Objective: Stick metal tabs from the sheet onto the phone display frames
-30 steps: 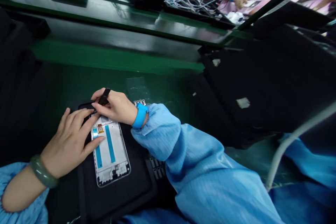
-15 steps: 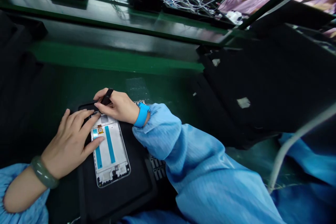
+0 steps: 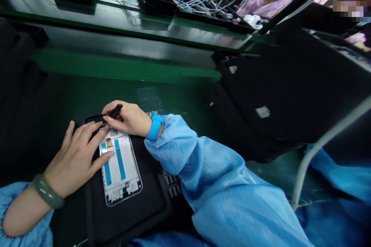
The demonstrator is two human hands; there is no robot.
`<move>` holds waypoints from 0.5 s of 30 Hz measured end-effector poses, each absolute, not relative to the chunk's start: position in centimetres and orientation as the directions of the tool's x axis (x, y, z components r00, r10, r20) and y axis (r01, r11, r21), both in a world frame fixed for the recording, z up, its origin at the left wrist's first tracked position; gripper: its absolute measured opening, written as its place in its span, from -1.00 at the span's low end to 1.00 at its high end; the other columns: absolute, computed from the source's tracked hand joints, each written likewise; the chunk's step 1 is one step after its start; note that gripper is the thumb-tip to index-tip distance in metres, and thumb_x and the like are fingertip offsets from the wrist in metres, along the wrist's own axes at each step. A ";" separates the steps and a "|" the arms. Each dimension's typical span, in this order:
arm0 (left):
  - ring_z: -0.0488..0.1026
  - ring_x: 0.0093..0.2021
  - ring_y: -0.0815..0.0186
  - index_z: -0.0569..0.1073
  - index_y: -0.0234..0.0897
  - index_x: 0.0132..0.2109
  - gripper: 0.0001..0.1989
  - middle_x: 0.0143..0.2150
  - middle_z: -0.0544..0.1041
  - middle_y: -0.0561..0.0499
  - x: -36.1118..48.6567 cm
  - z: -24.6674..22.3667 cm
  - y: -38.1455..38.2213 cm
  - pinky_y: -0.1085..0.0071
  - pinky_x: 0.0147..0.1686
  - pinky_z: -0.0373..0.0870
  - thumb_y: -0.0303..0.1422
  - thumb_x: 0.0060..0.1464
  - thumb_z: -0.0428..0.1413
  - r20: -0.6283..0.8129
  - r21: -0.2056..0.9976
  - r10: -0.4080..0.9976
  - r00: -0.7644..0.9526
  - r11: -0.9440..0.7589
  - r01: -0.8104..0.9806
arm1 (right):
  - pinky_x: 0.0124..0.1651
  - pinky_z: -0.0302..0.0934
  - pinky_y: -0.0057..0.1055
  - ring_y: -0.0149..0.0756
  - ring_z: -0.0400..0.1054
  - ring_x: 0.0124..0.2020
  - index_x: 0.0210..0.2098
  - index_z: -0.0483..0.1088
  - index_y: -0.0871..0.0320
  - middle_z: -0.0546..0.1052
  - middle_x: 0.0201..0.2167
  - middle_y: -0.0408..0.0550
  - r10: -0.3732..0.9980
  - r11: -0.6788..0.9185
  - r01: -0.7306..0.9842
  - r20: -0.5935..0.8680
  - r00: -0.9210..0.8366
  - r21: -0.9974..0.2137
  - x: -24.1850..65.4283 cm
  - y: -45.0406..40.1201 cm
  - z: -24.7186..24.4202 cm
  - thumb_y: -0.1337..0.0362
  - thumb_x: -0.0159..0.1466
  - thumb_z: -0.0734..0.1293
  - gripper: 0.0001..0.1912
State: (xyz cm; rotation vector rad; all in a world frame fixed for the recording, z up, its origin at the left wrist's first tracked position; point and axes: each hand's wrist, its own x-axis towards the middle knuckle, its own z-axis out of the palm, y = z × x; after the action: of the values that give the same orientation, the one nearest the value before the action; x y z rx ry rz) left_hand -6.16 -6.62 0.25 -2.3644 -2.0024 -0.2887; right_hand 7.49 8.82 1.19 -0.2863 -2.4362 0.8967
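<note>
A phone frame [image 3: 127, 162] with a silvery inner face and two blue strips lies on a black tray [image 3: 150, 200]. At its upper end is a small orange flex cable [image 3: 109, 143]. My left hand [image 3: 79, 152] rests over the frame's left side, fingers spread, fingertips at the top edge and thumb across the inner face. My right hand [image 3: 127, 117] pinches a slim black pen-like tool [image 3: 116, 111], pointed down at the frame's top end. The tool's tip is hidden by my fingers.
Several small metal parts [image 3: 173, 185] lie right of the tray, partly under my sleeve. A clear plastic sheet [image 3: 150, 98] lies beyond. Black stacked trays [image 3: 278, 100] stand at right, near a pale curved tube [image 3: 304, 166]. Cables [image 3: 199, 2] and black boxes fill the shelf behind; co-workers are beyond.
The black tool leans further over to the right in my right hand. The whole view has shifted slightly; my left hand stays in place on the phone frame.
</note>
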 end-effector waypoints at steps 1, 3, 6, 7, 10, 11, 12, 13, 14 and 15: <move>0.22 0.18 -0.01 0.21 -0.27 0.19 -0.43 0.14 0.32 -0.21 -6.1 0.3 -6.6 -0.19 0.21 -0.06 -0.03 0.15 -0.08 0.160 0.095 0.975 0.152 -0.169 0.981 | -0.17 0.29 -0.51 -0.46 0.37 -0.29 -0.22 0.35 0.25 0.48 -0.28 -0.06 0.354 0.770 0.013 0.410 -0.840 -0.638 7.6 9.0 1.4 0.30 0.30 0.21 -0.84; 0.23 0.17 -0.01 0.22 -0.26 0.19 -0.44 0.14 0.32 -0.20 -6.1 0.4 -6.6 -0.19 0.21 -0.05 -0.04 0.15 -0.08 0.165 0.089 0.975 0.148 -0.164 0.982 | -0.16 0.27 -0.48 -0.44 0.35 -0.29 -0.23 0.36 0.24 0.47 -0.32 -0.06 0.381 0.801 0.061 0.428 -0.820 -0.595 8.0 9.6 2.0 0.24 0.33 0.17 -0.79; 0.24 0.17 0.01 0.26 -0.22 0.16 -0.49 0.14 0.32 -0.17 -6.2 0.4 -6.7 -0.19 0.20 -0.03 -0.05 0.16 -0.08 0.167 0.085 0.975 0.149 -0.164 0.983 | -0.08 0.22 -0.35 -0.30 0.30 -0.17 -0.19 0.39 0.24 0.47 -0.23 0.01 0.438 0.870 0.256 0.424 -0.793 -0.420 9.0 11.0 2.8 0.24 0.36 0.13 -0.74; 0.24 0.17 0.01 0.29 -0.20 0.14 -0.51 0.14 0.33 -0.16 -6.2 0.4 -6.7 -0.20 0.19 -0.03 -0.05 0.15 -0.07 0.166 0.085 0.975 0.149 -0.165 0.983 | -0.06 0.20 -0.30 -0.25 0.28 -0.12 -0.15 0.39 0.23 0.46 -0.16 0.04 0.433 0.888 0.311 0.386 -0.815 -0.340 9.2 11.4 2.8 0.26 0.35 0.14 -0.75; 0.26 0.16 0.01 0.33 -0.15 0.09 -0.55 0.14 0.33 -0.14 -6.2 0.2 -6.6 -0.22 0.18 -0.01 -0.06 0.15 -0.05 0.155 0.089 0.977 0.146 -0.161 0.983 | -0.07 0.19 -0.26 -0.18 0.27 -0.10 -0.02 0.38 0.21 0.43 -0.05 0.06 0.382 0.917 0.353 0.151 -0.912 -0.189 9.3 11.9 2.2 0.24 0.32 0.20 -0.70; 0.26 0.16 0.02 0.32 -0.14 0.10 -0.56 0.14 0.33 -0.14 -6.1 0.2 -6.5 -0.22 0.18 -0.01 -0.06 0.15 -0.05 0.152 0.090 0.978 0.145 -0.160 0.983 | -0.09 0.20 -0.27 -0.18 0.28 -0.11 -0.01 0.39 0.22 0.44 -0.07 0.07 0.361 0.924 0.344 0.081 -0.929 -0.167 9.1 11.9 1.9 0.21 0.32 0.21 -0.69; 0.25 0.17 0.01 0.31 -0.13 0.11 -0.56 0.15 0.32 -0.13 -6.1 0.2 -6.4 -0.23 0.17 -0.01 -0.07 0.15 -0.04 0.151 0.091 0.977 0.148 -0.163 0.982 | -0.09 0.20 -0.29 -0.19 0.29 -0.12 -0.03 0.40 0.22 0.45 -0.10 0.07 0.341 0.931 0.332 0.035 -0.940 -0.152 9.0 11.9 1.6 0.20 0.32 0.20 -0.68; 0.24 0.18 0.01 0.30 -0.13 0.12 -0.55 0.16 0.32 -0.13 -6.2 0.4 -6.3 -0.24 0.17 0.00 -0.07 0.15 -0.04 0.161 0.091 0.975 0.152 -0.168 0.982 | -0.10 0.20 -0.31 -0.20 0.29 -0.11 -0.05 0.41 0.22 0.46 -0.12 0.07 0.323 0.937 0.319 0.012 -0.946 -0.140 9.0 12.0 1.6 0.19 0.33 0.18 -0.69; 0.23 0.19 0.00 0.28 -0.14 0.13 -0.55 0.17 0.31 -0.14 -6.2 0.6 -6.4 -0.25 0.17 0.00 -0.10 0.15 -0.03 0.187 0.089 0.969 0.160 -0.179 0.980 | -0.11 0.19 -0.32 -0.20 0.30 -0.10 -0.07 0.42 0.22 0.46 -0.13 0.06 0.318 0.940 0.315 0.005 -0.948 -0.131 9.0 12.3 1.6 0.20 0.34 0.17 -0.69; 0.20 0.21 0.00 0.26 -0.16 0.14 -0.56 0.17 0.30 -0.14 -6.3 1.0 -6.7 -0.24 0.18 -0.01 -0.13 0.15 -0.01 0.233 0.087 0.958 0.168 -0.193 0.977 | -0.12 0.20 -0.34 -0.20 0.31 -0.09 -0.09 0.43 0.21 0.47 -0.15 0.06 0.330 0.937 0.327 0.007 -0.944 -0.123 9.1 12.8 1.9 0.20 0.34 0.17 -0.70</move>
State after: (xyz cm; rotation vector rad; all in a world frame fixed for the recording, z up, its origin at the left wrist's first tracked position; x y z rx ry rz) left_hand -6.35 -6.67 0.99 -2.3361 -1.9408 -0.3625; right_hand 9.12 12.82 1.90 -0.5194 -3.0649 0.1878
